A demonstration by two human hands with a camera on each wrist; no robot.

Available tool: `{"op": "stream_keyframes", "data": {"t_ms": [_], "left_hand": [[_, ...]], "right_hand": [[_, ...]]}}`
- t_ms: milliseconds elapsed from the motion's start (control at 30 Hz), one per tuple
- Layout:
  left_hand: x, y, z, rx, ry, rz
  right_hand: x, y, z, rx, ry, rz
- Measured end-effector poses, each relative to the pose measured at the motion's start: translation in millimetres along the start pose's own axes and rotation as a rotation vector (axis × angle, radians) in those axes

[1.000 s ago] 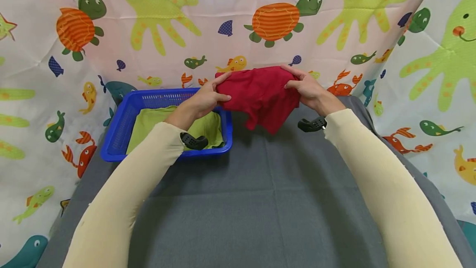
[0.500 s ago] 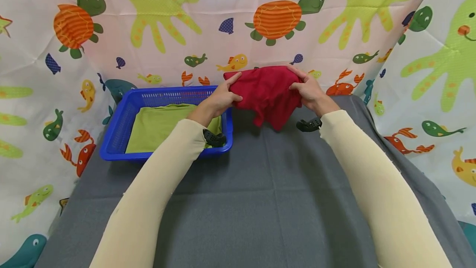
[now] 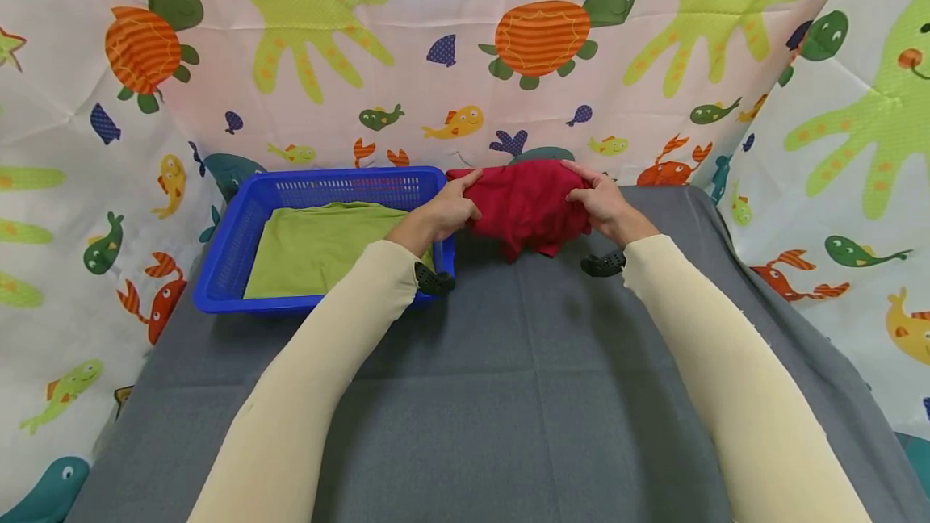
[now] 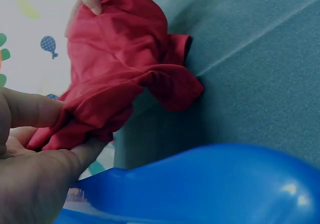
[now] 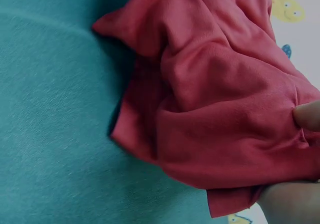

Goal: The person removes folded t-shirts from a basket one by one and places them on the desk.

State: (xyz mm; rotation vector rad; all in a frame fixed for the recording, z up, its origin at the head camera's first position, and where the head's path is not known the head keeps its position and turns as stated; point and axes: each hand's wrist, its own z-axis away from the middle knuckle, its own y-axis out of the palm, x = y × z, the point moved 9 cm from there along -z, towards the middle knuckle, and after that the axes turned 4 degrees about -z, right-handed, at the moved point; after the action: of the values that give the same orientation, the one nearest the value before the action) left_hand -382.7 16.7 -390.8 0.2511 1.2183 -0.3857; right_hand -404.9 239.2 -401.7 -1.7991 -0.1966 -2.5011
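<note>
A folded red cloth garment (image 3: pixel 526 200) hangs between both hands, just right of the blue basket, its lower edge near the grey table cover. My left hand (image 3: pixel 446 212) pinches its left end between thumb and fingers, close beside the basket's right rim. At the other end my right hand (image 3: pixel 603 200) pinches the fabric the same way. In the left wrist view the red garment (image 4: pixel 120 53) droops in loose folds, one corner hanging down. The right wrist view shows the garment (image 5: pixel 220 93) with its lower edges close to the cover; whether they touch it I cannot tell.
A blue plastic basket (image 3: pixel 218 269) stands at the back left of the grey-covered table (image 3: pixel 465 426). Inside it lies a flat green cloth (image 3: pixel 312 248). A white curtain (image 3: pixel 429 14) printed with sea animals hangs behind and at both sides.
Both hands have lowered the red garment toward the table. The left hand has moved to the right, away from above the basket, uncovering more of the green cloth.
</note>
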Motion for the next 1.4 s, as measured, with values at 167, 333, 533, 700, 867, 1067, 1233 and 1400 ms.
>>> {"op": "stream_keyframes", "data": {"t_ms": [167,333,533,700,867,1067,1233,1400], "left_hand": [[6.6,2.8,-0.4,0.016,-0.04,-0.005],[7.0,6.1,-4.4,0.007,-0.028,-0.033],[7.1,4.7,-8.0,-0.069,-0.021,-0.076],[8.0,0.8,-10.6,-0.15,-0.013,-0.129],[8.3,-0.7,-12.9,-0.181,-0.057,-0.238],[-2.3,-2.0,-4.5,-0.179,-0.077,-0.265],[-6.8,-0.4,8.7,-0.141,-0.062,-0.228],[-18.8,-3.3,23.0,-0.153,0.013,-0.167]], "right_hand": [[-12.9,-0.8,-1.7,0.013,0.015,0.019],[-19.4,-1.9,-5.9,0.003,0.001,0.001],[-25.6,-0.5,-11.9,0.009,-0.002,0.009],[-31.5,-0.1,-15.6,0.004,0.014,0.016],[-36.7,-2.4,-19.2,0.003,0.034,0.113],[-40.1,-11.6,-16.5,0.031,0.098,0.428],[-34.9,-17.2,-3.6,0.037,0.12,0.651],[-11.9,-14.5,9.2,0.01,0.036,0.697]]}}
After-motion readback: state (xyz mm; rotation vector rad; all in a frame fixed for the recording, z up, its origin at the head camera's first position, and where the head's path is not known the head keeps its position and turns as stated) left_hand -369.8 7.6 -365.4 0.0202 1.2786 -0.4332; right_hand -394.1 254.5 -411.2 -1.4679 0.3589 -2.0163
